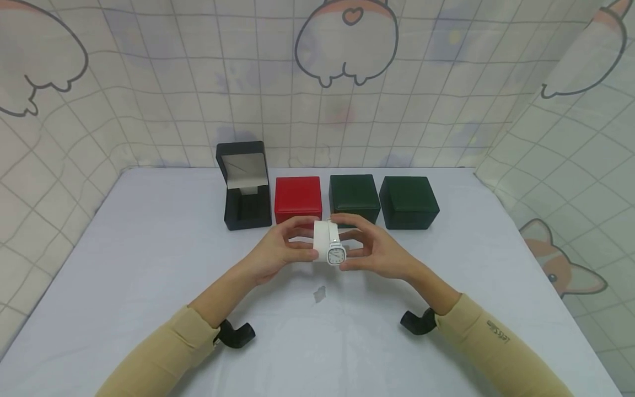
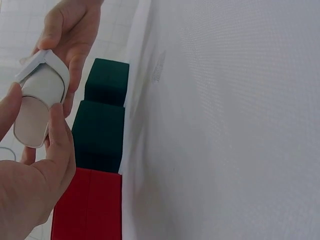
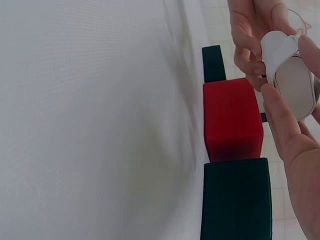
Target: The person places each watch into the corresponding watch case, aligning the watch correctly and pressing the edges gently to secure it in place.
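A white wristwatch (image 1: pixel 336 255) with a squarish dial is wrapped around a white watch cushion (image 1: pixel 320 240), held up over the middle of the table. My left hand (image 1: pixel 278 249) grips the cushion's left end between thumb and fingers. From the other side, my right hand (image 1: pixel 381 251) holds the right end by the watch, its thumb low near the dial and fingertips on top. In the left wrist view, the cushion's flat oval end (image 2: pixel 31 122) faces the camera. The right wrist view shows the opposite flat end (image 3: pixel 295 87) between the right thumb and fingers.
Along the table's back stand an open black watch box (image 1: pixel 247 209), a closed red box (image 1: pixel 298 196) and two closed dark green boxes (image 1: pixel 354 193). A small grey patch (image 1: pixel 319 294) marks the white tablecloth (image 1: pixel 149 264). Behind rises a checked cloth backdrop (image 1: pixel 198 105).
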`<state>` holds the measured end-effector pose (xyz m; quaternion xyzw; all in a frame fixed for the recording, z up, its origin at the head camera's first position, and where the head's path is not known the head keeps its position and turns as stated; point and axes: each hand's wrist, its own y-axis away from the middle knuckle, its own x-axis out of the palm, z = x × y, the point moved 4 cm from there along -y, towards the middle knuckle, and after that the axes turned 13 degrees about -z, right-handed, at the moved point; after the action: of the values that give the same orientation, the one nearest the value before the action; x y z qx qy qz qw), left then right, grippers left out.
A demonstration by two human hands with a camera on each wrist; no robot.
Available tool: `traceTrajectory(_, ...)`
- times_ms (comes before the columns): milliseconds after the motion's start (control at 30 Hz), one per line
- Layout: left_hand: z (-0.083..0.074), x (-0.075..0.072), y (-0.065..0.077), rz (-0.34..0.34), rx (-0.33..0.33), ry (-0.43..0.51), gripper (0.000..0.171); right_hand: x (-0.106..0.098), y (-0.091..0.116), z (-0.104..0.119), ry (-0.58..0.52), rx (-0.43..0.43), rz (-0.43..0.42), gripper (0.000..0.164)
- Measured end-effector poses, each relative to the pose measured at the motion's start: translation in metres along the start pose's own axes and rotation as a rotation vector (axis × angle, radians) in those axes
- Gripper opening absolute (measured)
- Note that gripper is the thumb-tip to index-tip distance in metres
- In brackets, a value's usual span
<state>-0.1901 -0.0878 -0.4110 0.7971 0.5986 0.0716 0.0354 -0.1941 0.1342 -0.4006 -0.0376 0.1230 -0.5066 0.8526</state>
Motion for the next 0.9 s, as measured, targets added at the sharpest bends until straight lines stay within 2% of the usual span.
traceTrajectory(500,0.0008,0.0016,0.0,-0.015,0.007,0.003,0.068,0.0006,0.0002,-0.0054,0.016,0.031,-0.042,0.089)
traceTrajectory(900,0.002,0.0029,-0.0019,-0.018,0.049,0.003,0.066,0.0005,0.0013,-0.0069,0.021,0.057,-0.076,0.091)
